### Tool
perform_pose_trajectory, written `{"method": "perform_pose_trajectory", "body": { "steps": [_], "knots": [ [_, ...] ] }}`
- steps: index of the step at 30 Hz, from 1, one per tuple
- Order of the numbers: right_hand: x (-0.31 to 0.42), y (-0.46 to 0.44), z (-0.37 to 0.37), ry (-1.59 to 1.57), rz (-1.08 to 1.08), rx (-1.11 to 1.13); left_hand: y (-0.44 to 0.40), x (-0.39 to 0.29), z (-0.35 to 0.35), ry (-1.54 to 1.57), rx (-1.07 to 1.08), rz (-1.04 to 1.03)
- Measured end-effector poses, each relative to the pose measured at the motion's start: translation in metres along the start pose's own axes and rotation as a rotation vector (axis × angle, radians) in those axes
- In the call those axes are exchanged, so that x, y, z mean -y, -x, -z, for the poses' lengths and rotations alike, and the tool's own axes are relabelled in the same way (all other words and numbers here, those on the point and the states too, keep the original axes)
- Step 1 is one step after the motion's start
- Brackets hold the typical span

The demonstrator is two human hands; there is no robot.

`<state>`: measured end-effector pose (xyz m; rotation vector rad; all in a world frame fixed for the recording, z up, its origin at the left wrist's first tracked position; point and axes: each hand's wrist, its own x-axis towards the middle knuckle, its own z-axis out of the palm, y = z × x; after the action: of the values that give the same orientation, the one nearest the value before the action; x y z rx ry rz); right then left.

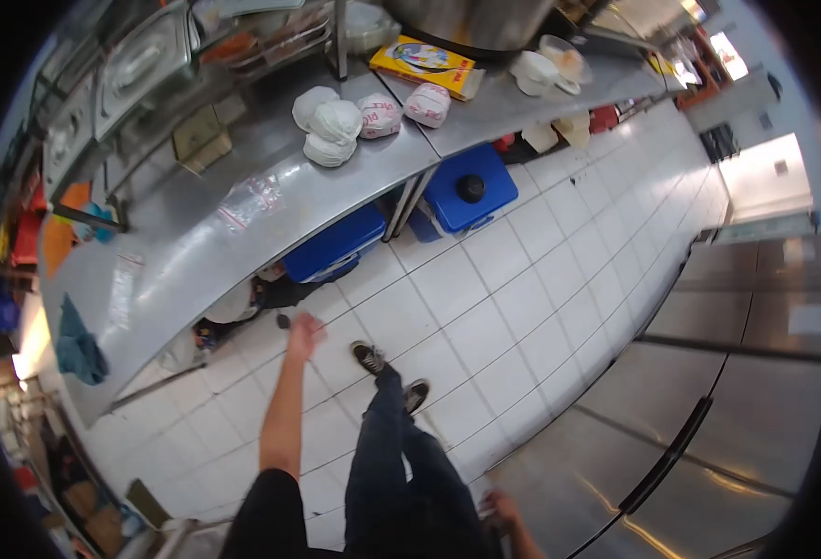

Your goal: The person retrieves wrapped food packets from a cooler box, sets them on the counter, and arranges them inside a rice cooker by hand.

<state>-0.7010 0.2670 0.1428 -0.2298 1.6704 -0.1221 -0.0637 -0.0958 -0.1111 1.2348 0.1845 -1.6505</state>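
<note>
Tiled floor, steel counter; bagged bundles sit on it by a yellow box. Our left hand is over floor, right hand lower. Both blurred; we can't tell either grip's opening or hold.

Bundles sit on the counter, before a box and a pot. What seems a plastic bag lies between them and a cloth at far left. Bins stand below; right, across the floor, is a cabinet.
</note>
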Motion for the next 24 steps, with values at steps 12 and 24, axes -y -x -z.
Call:
{"method": "perform_pose_trajectory", "body": {
  "steps": [12, 24],
  "knots": [
    [0.116, 0.054, -0.021, 0.041, -0.286, -0.213, -0.107, -0.079, -0.058, 0.399, -0.628, -0.303],
    [0.375, -0.004, -0.135, 0.344, 0.279, 0.04, 0.045, -0.103, -0.271, -0.114, -0.517, -0.793]
  ]
}}
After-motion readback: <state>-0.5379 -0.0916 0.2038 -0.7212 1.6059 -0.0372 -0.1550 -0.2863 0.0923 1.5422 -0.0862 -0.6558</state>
